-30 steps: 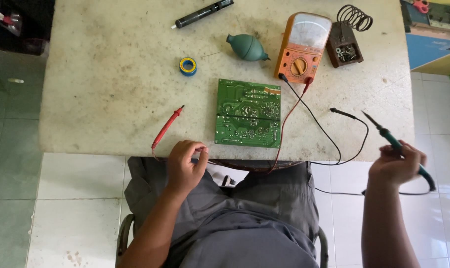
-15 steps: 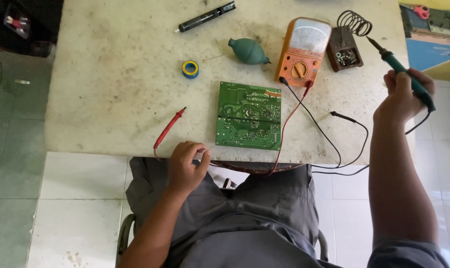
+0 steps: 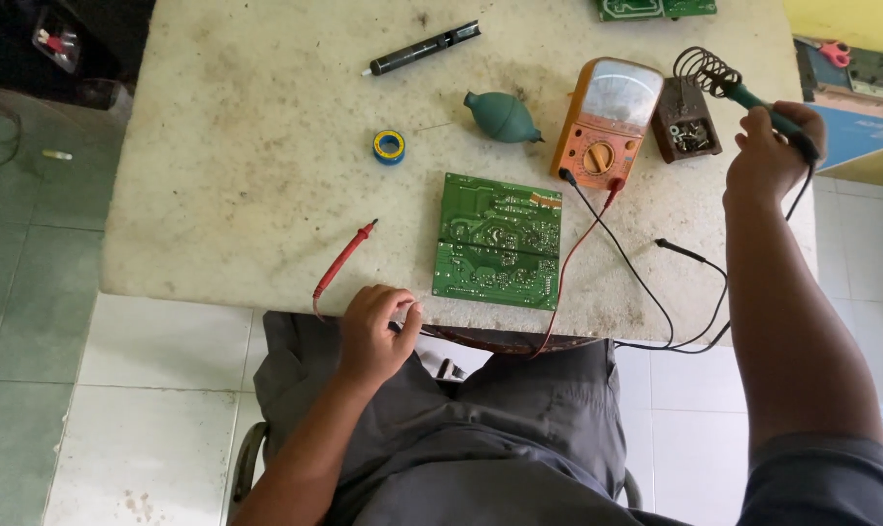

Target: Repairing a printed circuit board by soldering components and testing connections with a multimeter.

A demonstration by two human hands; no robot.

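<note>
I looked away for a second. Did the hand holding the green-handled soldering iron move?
Yes. The right hand carried the green-handled soldering iron up to the coiled wire stand.

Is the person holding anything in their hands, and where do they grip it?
The right hand holds a green-handled soldering iron by its handle, tip at the coiled stand. The left hand rests at the table edge, holding nothing visible.

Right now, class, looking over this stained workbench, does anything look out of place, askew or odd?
Little stands out. The green circuit board lies slightly askew and juts just past the worn stone tabletop's near edge. The red and black test probes lie loose, their leads drooping off the edge. The right hand holds a green-handled soldering iron at its coiled wire stand.
</note>
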